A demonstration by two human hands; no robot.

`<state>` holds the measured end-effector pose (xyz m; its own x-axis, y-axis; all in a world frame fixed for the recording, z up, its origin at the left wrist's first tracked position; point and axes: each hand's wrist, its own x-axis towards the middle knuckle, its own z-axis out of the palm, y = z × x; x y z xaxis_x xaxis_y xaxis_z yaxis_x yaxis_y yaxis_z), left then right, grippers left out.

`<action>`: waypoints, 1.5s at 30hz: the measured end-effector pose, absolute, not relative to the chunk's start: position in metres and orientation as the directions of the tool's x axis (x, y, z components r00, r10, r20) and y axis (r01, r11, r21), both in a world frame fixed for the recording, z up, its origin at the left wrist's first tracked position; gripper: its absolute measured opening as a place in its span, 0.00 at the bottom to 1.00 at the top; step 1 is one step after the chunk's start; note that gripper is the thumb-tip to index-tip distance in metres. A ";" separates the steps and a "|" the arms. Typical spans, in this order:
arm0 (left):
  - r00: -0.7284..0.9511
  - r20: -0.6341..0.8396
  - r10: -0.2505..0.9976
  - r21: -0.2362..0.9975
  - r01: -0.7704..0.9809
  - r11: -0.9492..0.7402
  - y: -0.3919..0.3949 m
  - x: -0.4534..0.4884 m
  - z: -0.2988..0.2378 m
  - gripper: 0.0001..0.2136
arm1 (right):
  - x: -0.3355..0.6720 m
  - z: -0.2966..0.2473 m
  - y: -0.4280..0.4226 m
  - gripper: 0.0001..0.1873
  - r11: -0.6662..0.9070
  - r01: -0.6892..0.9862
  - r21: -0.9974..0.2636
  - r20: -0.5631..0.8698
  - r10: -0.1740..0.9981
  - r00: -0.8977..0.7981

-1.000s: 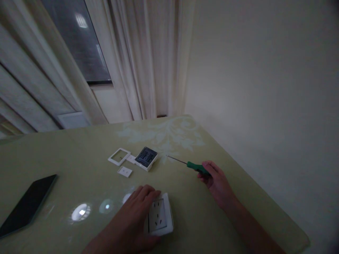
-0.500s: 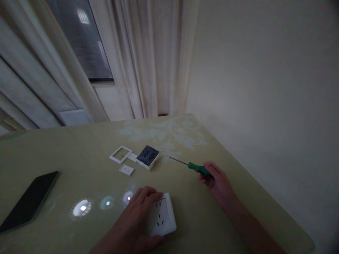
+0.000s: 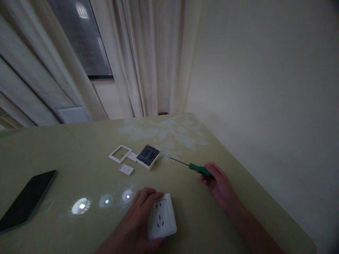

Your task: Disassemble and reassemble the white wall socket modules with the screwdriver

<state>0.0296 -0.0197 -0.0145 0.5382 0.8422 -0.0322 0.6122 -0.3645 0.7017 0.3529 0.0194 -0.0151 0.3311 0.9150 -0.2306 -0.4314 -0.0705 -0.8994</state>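
My left hand [image 3: 141,218] grips a white wall socket [image 3: 162,218] by its left side and edges, its slotted face turned up, low in the view. Whether the socket rests on the table is hard to tell. To the right, my right hand [image 3: 218,183] is wrapped round the green handle of a screwdriver [image 3: 197,168]. Its thin metal shaft points left, the tip apart from everything else. Beyond the hands lie a white square frame [image 3: 120,154], a small white cover piece [image 3: 126,169] and a white-edged module with a dark printed face [image 3: 148,156].
All of this is on a glossy, pale green table [image 3: 87,148] with a white floral pattern at its far corner. A dark phone or tablet [image 3: 28,199] lies at the left. A wall [image 3: 265,88] runs along the right edge, and curtains [image 3: 148,60] hang behind.
Very little differs. The socket tilts slightly in my left hand, and my right hand with the screwdriver has shifted a touch to the right.
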 end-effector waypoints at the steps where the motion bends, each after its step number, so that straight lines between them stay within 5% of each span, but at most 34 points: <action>1: 0.541 -0.029 0.841 0.704 0.608 -0.367 -0.019 0.031 -0.014 0.44 | 0.352 -0.015 0.019 0.22 -0.062 -0.435 -0.898 -0.227 0.912 0.341; 11: 0.600 0.136 0.788 0.670 0.531 -0.520 0.045 0.130 -0.002 0.36 | 0.370 -0.015 0.030 0.22 0.224 -0.446 -0.867 -0.101 0.796 0.596; 15: 0.566 0.211 0.797 0.657 0.522 -0.544 0.088 0.196 -0.014 0.41 | 0.391 -0.017 0.038 0.23 0.352 -0.352 -0.867 -0.015 0.689 0.724; 20: 0.527 0.283 0.802 0.625 0.533 -0.570 0.125 0.253 -0.019 0.22 | 0.401 -0.024 0.046 0.24 0.421 -0.267 -0.867 0.032 0.581 0.813; 22: 0.515 0.296 0.805 0.606 0.550 -0.574 0.130 0.261 -0.017 0.25 | 0.400 -0.025 0.047 0.23 0.422 -0.259 -0.869 0.033 0.571 0.820; 27: 0.476 0.335 0.813 0.530 0.618 -0.581 0.125 0.227 -0.005 0.53 | 0.394 -0.019 0.043 0.21 0.400 -0.266 -0.877 0.028 0.595 0.803; 31: 0.286 0.350 0.892 0.466 0.772 -0.431 0.127 0.141 0.007 0.38 | 0.384 -0.010 0.036 0.21 0.382 -0.294 -0.876 0.021 0.640 0.768; 34: 0.156 0.304 0.940 0.427 0.859 -0.281 0.137 0.078 0.009 0.35 | 0.375 -0.004 0.032 0.22 0.347 -0.333 -0.877 -0.002 0.690 0.724; 45: 0.305 0.160 0.939 0.493 0.799 -0.343 0.061 0.039 -0.009 0.34 | 0.347 0.010 0.014 0.27 0.150 -0.415 -0.897 -0.066 0.884 0.462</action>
